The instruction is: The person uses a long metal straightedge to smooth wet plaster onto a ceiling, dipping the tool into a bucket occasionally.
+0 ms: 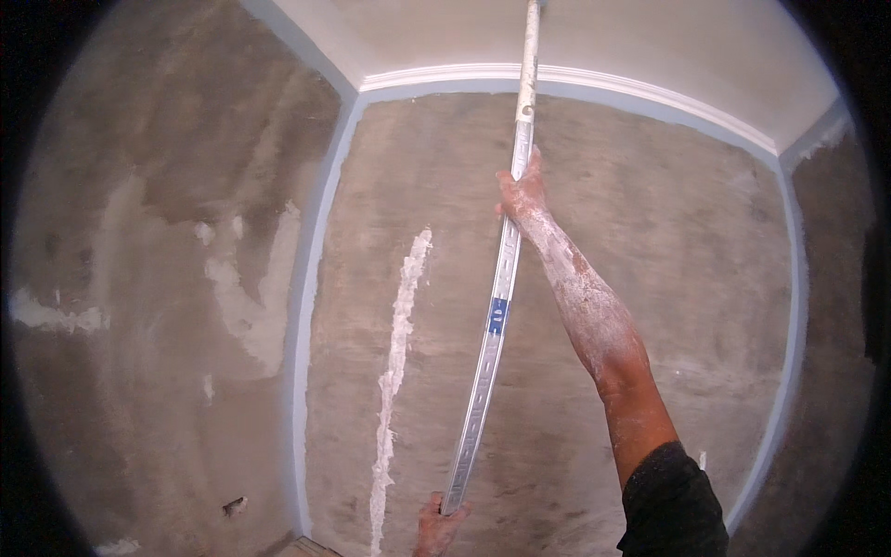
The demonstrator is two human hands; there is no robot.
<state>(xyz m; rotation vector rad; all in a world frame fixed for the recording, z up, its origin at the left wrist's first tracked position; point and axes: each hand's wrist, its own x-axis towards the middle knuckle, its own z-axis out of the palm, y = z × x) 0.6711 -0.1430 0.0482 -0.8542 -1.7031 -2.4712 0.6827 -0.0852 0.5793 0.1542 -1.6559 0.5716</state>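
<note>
1. We judge the step in hand to be positioning or drawing the long metal bar (484,371), a ribbed straightedge, over the grey-brown wall (687,278). It runs between the two grips, slightly tilted, its top leaning to the right; we cannot tell whether it touches the wall.
2. Our right grip (522,192) is closed around the bar's upper part, fingers and thumb coming round both sides. The forearm (594,306) below it is dusted white.
3. Our left grip (438,527), at the lower edge of view, appears closed on the bar's bottom end; part of it is cut off, so we cannot tell how tightly it holds.
4. Between the grips, the bar carries a blue label (497,317). Above the right grip, a white-coated pole (529,60) continues its line; whether they are joined is unclear.
5. A rough white plaster strip (397,343) runs down the wall, left of the right grip and above and left of the left one, apart from the bar.
6. The next move, we think, calls for both grips moving together, keeping the bar straight and level with the wall's face.
</note>
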